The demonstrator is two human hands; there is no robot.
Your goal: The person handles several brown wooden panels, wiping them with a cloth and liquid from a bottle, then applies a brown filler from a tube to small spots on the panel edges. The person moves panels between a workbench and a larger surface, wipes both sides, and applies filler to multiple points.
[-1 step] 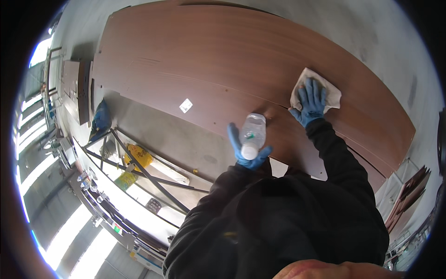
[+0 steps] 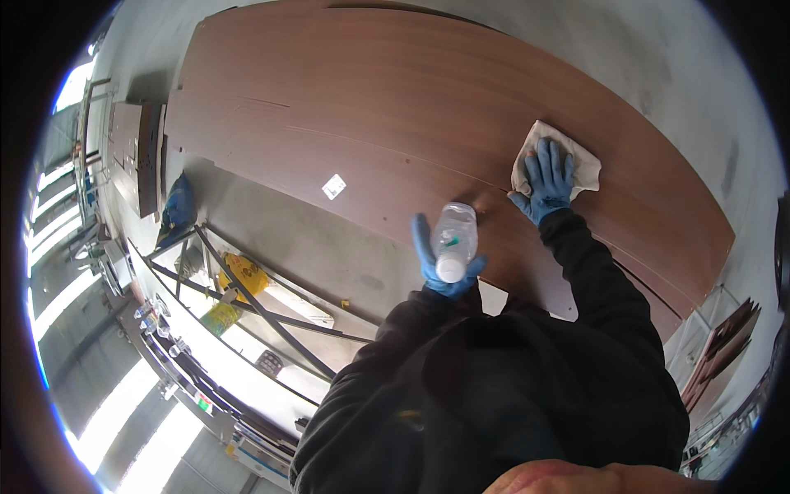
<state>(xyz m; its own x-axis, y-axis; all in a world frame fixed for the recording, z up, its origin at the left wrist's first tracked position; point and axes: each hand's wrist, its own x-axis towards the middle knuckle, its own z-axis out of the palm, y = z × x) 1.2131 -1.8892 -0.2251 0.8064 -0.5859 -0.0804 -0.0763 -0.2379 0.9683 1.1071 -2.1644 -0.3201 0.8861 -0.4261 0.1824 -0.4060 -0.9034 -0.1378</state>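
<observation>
My clear plastic bottle [image 2: 462,217], white-capped and marked with a small patch of green, lies in my gloved left hand [image 2: 434,278], its cap end toward my body and its base pointing away from me. My pale cloth [image 2: 587,170], creased and irregular in outline, is spread flat beneath my gloved right hand [image 2: 550,188], its edges showing beyond my fingers and to either side. The brown panel [image 2: 370,90], broad and smooth-faced, lies under the cloth and extends beyond both my hands, farthest to their left.
</observation>
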